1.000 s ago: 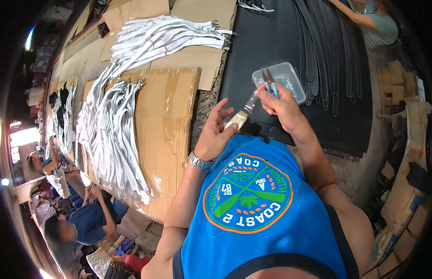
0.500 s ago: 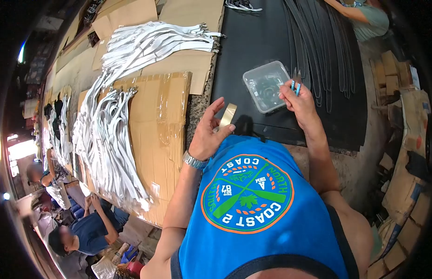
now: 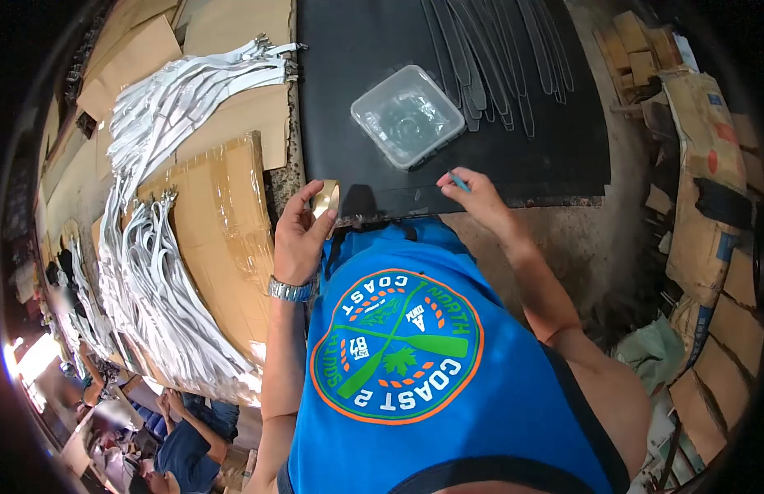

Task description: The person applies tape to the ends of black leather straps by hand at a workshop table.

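- A gold tape roll (image 3: 327, 198) is being pinched by the left hand (image 3: 300, 237), its long way being pointed forward
- A blue tool (image 3: 459, 182) is being gripped by the right hand (image 3: 480, 202), well right of the roll
- A clear box (image 3: 378, 139) is being held up by the black table (image 3: 332, 90), nearer the right hand

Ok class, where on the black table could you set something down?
Bare patches: between the tub and the cardboard on its left, and between the black straps and the near edge of the table, right of the right hand. Crowded: the far right, under those straps.
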